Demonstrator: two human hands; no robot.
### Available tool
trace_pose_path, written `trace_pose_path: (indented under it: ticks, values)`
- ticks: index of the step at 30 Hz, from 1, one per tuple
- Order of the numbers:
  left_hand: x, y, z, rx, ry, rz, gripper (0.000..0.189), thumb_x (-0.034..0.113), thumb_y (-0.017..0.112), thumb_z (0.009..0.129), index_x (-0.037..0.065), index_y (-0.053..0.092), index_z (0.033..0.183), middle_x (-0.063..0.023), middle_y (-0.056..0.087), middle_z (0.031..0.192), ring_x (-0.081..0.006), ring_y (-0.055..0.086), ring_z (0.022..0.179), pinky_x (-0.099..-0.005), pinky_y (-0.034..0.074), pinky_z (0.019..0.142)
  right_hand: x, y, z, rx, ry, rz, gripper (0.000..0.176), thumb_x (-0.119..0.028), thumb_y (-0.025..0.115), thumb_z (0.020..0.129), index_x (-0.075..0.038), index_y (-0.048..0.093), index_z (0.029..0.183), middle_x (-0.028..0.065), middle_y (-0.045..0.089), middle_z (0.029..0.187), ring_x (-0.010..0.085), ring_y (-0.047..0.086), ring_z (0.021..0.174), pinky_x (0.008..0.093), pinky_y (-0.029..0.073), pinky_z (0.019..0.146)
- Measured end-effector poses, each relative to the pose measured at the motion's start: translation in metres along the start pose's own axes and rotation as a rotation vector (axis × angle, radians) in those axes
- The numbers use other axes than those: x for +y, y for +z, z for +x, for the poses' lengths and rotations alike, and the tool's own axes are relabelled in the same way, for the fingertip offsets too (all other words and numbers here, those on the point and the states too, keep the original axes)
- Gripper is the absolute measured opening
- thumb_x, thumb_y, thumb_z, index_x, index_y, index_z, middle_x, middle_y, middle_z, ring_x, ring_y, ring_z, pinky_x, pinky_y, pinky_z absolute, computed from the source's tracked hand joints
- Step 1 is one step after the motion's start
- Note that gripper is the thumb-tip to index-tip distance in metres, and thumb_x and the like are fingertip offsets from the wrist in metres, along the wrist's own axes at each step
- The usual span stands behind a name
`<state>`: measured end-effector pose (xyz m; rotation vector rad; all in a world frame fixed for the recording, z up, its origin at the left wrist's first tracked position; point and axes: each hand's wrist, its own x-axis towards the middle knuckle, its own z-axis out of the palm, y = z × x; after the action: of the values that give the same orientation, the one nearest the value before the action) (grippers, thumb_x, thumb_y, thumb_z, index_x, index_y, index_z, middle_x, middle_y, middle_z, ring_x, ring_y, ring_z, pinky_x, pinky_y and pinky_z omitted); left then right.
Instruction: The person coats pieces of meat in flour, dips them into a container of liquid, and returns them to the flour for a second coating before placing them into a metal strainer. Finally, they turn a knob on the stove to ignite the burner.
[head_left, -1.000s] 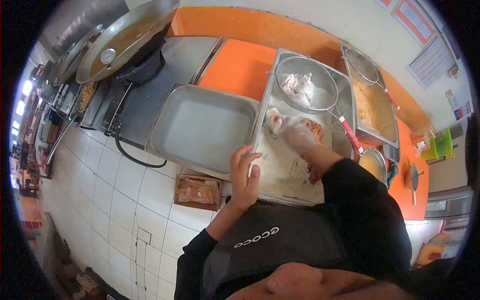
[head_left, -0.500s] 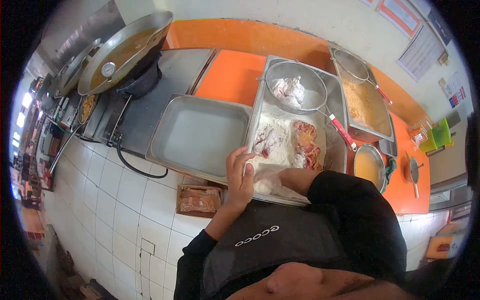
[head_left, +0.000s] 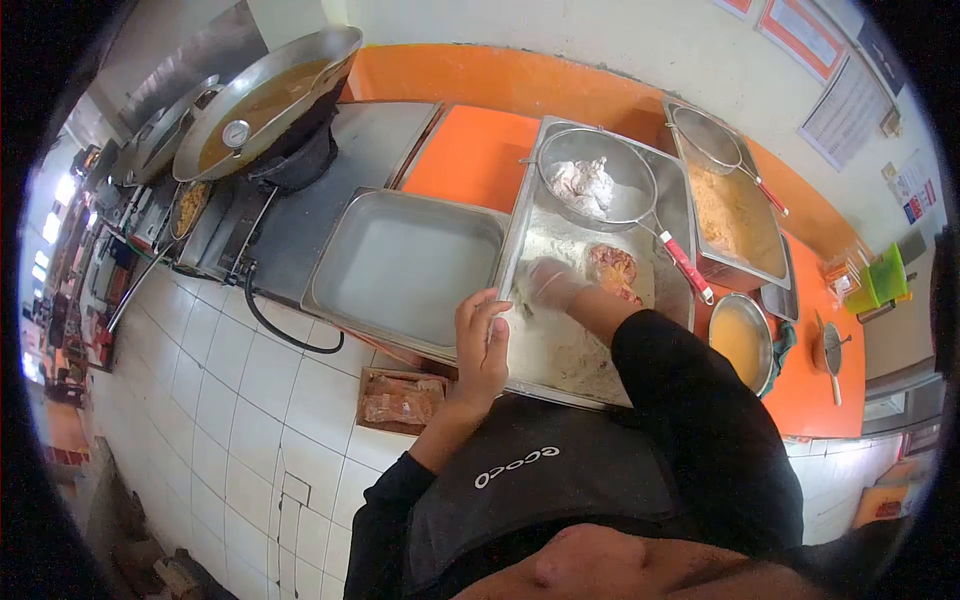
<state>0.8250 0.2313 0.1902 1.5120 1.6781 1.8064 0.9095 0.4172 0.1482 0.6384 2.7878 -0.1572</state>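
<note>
A metal tray of white flour (head_left: 580, 355) lies in front of me, with raw reddish meat (head_left: 613, 270) in it. My right hand (head_left: 553, 285), dusted white and blurred by motion, is down in the flour left of the meat; its fingers cannot be made out. My left hand (head_left: 484, 340) rests at the tray's near left edge, fingers bent around the rim. Across the tray's far end sits a sieve with a red handle (head_left: 685, 265), holding a flour-coated piece (head_left: 582, 187).
An empty metal tray (head_left: 408, 270) stands at the left, beyond it a wok of oil (head_left: 262, 105) with a thermometer. To the right are a crumb tray (head_left: 735, 215), a bowl of yellow liquid (head_left: 738, 338) and a small strainer (head_left: 832, 350). A box (head_left: 402, 398) sits below.
My right hand has moved away from me, from the near end of the flour toward its middle left. More flour shows at the near end. My left hand stays at the rim.
</note>
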Motion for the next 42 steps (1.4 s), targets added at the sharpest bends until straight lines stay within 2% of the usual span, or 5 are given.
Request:
trace_pose_path:
  ticks: [3, 17, 27, 33, 42]
  values:
    - [0.000, 0.000, 0.001, -0.006, 0.020, 0.044, 0.029, 0.025, 0.040, 0.091, 0.001, 0.055, 0.098, -0.0160, 0.046, 0.113, -0.0295, 0.042, 0.105, -0.0374, 0.032, 0.091, 0.024, 0.002, -0.013, 0.273, 0.058, 0.239, 0.021, -0.016, 0.056, 0.071, 0.002, 0.059, 0.079, 0.0185, 0.060, 0.079, 0.0321, 0.059, 0.082, 0.0376, 0.046, 0.071]
    - [-0.001, 0.000, 0.001, 0.002, -0.007, -0.005, 0.029, 0.023, 0.040, 0.091, 0.000, 0.056, 0.098, -0.0149, 0.047, 0.112, -0.0282, 0.043, 0.103, -0.0357, 0.034, 0.088, 0.029, -0.018, -0.036, 0.040, 0.144, 0.182, 0.032, -0.017, 0.051, 0.075, 0.008, 0.058, 0.094, 0.0218, 0.061, 0.084, 0.0317, 0.059, 0.082, 0.0372, 0.047, 0.072]
    - [0.002, 0.000, 0.000, 0.005, -0.001, 0.026, 0.029, 0.025, 0.041, 0.091, 0.001, 0.057, 0.097, -0.0154, 0.047, 0.113, -0.0288, 0.043, 0.105, -0.0367, 0.033, 0.089, -0.004, -0.004, -0.045, -0.510, -0.401, -0.022, 0.025, -0.018, 0.059, 0.067, -0.001, 0.061, 0.084, 0.0144, 0.063, 0.083, 0.0284, 0.061, 0.078, 0.0372, 0.047, 0.066]
    - [-0.001, 0.000, 0.000, 0.002, 0.006, 0.087, 0.033, 0.024, 0.036, 0.092, 0.000, 0.057, 0.098, -0.0157, 0.047, 0.114, -0.0276, 0.042, 0.108, -0.0367, 0.031, 0.094, 0.005, -0.016, -0.061, 0.121, -0.030, 0.142, 0.022, -0.017, 0.060, 0.064, 0.002, 0.062, 0.074, 0.0179, 0.062, 0.078, 0.0327, 0.061, 0.074, 0.0403, 0.047, 0.066]
    - [-0.001, 0.001, 0.000, 0.013, 0.031, 0.058, 0.027, 0.023, 0.041, 0.091, 0.002, 0.056, 0.098, -0.0157, 0.047, 0.112, -0.0296, 0.042, 0.106, -0.0379, 0.031, 0.093, 0.014, -0.020, -0.057, -0.185, 0.175, 0.205, 0.023, -0.020, 0.059, 0.069, -0.001, 0.061, 0.081, 0.0193, 0.060, 0.084, 0.0317, 0.060, 0.078, 0.0375, 0.047, 0.068]
